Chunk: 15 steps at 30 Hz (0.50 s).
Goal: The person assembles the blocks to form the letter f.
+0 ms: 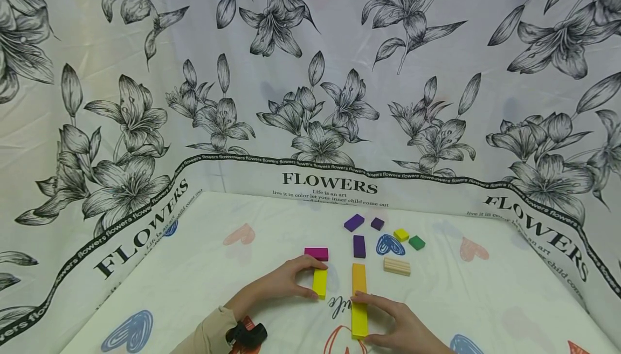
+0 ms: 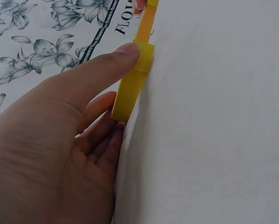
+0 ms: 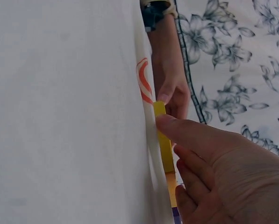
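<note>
My left hand [image 1: 285, 279] pinches a yellow block [image 1: 319, 285] lengthwise, the index finger at its far end and the thumb near its close end. Just beyond that block lies a magenta block [image 1: 316, 254], crosswise to it. To the right, my right hand [image 1: 399, 321] holds another yellow block [image 1: 359, 321], thumb at the near end and index finger at the far end. An orange block [image 1: 359, 277] lies in line with this one, end to end. In the left wrist view, the thumb rests on the left-hand yellow block [image 2: 130, 95].
Farther up stand purple blocks [image 1: 359, 247], [image 1: 354, 222] and a small dark purple block [image 1: 377, 224]. A small yellow block [image 1: 401, 234], a green block [image 1: 416, 243] and a ridged wooden piece [image 1: 397, 266] lie to the right. Flowered cloth [image 1: 320, 101] surrounds the white surface.
</note>
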Each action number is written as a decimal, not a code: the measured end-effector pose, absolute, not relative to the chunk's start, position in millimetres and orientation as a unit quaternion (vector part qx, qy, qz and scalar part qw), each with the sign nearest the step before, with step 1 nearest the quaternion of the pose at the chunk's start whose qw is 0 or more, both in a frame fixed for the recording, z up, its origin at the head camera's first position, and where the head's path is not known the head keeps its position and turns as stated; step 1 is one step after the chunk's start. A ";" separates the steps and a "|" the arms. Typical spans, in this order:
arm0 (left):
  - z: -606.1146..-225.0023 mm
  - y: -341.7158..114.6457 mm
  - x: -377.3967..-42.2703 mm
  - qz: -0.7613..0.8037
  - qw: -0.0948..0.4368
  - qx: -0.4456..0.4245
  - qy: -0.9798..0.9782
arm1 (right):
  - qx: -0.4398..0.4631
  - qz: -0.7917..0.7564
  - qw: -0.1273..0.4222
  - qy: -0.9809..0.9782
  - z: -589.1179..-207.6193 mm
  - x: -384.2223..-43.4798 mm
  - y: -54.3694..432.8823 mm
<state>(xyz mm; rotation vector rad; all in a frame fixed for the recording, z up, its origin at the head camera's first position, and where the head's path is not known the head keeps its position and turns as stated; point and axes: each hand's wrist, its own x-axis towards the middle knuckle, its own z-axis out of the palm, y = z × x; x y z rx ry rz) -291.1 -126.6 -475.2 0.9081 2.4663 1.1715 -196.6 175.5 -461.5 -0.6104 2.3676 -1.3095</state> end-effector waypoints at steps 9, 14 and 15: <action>-473.9 -126.1 -289.4 0.405 0.136 0.309 0.850 | -0.228 -0.464 0.178 0.837 -462.7 -197.2 176.0; -473.8 -125.8 -289.8 0.404 0.135 0.307 0.851 | -0.225 -0.462 0.175 0.840 -461.3 -197.0 176.2; -473.8 -125.9 -289.9 0.403 0.135 0.306 0.852 | -0.224 -0.463 0.176 0.839 -461.1 -197.1 176.2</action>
